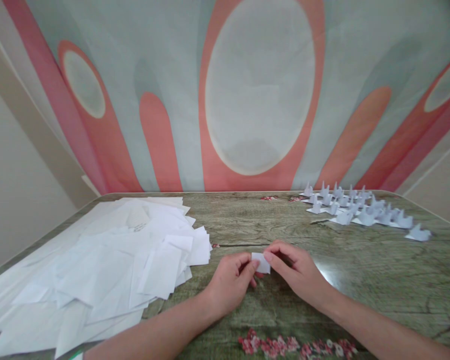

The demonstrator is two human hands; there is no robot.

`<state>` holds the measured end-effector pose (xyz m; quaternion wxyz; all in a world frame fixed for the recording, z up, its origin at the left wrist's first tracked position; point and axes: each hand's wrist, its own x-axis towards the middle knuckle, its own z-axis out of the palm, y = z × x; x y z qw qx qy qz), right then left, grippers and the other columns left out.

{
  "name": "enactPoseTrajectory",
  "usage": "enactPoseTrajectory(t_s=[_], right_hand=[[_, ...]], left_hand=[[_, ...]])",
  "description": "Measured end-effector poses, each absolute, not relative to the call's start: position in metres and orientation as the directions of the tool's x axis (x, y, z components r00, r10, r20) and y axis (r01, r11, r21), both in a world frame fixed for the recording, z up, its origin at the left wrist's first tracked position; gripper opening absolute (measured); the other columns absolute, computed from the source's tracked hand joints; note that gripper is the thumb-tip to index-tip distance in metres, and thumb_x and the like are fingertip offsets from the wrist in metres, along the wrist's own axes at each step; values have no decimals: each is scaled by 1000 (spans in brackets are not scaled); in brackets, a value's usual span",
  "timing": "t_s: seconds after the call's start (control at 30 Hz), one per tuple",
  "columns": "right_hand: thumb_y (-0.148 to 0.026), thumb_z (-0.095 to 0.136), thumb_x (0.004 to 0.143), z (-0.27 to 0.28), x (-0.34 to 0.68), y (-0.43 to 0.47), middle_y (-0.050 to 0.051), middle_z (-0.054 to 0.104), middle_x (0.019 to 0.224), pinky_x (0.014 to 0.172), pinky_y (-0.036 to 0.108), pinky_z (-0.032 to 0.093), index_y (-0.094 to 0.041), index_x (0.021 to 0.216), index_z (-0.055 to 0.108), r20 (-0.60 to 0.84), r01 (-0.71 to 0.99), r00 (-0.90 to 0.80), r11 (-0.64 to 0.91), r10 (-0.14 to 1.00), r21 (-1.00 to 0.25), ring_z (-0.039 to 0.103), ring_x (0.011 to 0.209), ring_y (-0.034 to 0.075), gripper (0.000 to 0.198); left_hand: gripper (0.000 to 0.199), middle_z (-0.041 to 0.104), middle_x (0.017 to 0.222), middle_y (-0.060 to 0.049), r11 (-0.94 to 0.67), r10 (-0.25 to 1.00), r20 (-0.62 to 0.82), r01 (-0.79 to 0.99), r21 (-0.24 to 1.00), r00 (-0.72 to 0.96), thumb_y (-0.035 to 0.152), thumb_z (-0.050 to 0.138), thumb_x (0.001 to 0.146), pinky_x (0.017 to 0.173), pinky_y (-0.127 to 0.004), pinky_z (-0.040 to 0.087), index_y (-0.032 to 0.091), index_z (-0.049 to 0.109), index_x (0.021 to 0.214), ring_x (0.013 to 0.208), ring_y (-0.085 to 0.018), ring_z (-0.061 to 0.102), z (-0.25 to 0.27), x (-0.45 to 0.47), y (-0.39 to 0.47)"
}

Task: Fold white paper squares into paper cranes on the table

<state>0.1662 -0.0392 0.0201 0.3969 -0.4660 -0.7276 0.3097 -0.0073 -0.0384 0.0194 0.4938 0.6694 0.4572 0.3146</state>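
Observation:
A small folded piece of white paper point(261, 263) is held just above the table between both hands. My left hand point(233, 276) pinches its left edge, thumb in front and fingers behind. On the opposite side, the thumb and index finger of my right hand point(295, 270) grip the upper right corner. Some fingertips are hidden behind the paper. Left of my hands spreads a large pile of loose white paper sheets point(108, 270). At the far right stand several folded white paper cranes point(366, 216) in rows.
The wood-grain table point(240, 220) has printed pink flowers point(273, 345) at its near edge. A single paper crane point(419, 233) sits apart at the right end. A patterned pink and grey backdrop point(262, 90) rises behind the table's far edge.

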Motion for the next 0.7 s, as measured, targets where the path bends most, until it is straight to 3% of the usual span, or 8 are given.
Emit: enactPoseTrajectory(t_s=[0.1, 0.4, 0.57, 0.7], right_hand=[[-32, 47, 86, 18, 166, -38, 1, 58, 68, 60, 25, 43, -18, 74, 61, 251, 433, -281, 356, 926, -828, 53, 63, 13, 24], [-23, 54, 82, 17, 167, -40, 2, 59, 73, 65, 27, 45, -19, 76, 61, 461, 444, -256, 527, 850, -725, 56, 69, 14, 10], [-15, 53, 79, 11, 171, -38, 4, 61, 76, 63, 28, 46, -21, 81, 63, 672, 514, -266, 692, 691, -508, 57, 71, 15, 12], [-11, 56, 76, 8, 176, -36, 3, 62, 75, 63, 30, 43, -22, 79, 64, 749, 596, -317, 736, 583, -320, 56, 70, 16, 14]], left_hand=[[30, 56, 57, 1, -123, 916, -17, 321, 939, 401, 33, 43, 84, 53, -20, 37, 15, 60, 69, 52, -10, 50, 21, -8, -40], [13, 62, 70, -2, -54, 938, -8, 171, 984, 346, 23, 56, 75, 57, -21, 41, 14, 62, 83, 63, -12, 55, 9, -7, -34], [34, 64, 82, -4, 27, 957, -25, -3, 1000, 289, 20, 66, 67, 68, -25, 45, 14, 54, 99, 76, -15, 59, 9, -6, -33], [50, 63, 89, -5, 47, 942, -33, -34, 998, 335, 22, 73, 61, 69, -26, 46, 15, 51, 105, 78, -15, 58, 15, -6, -35]])
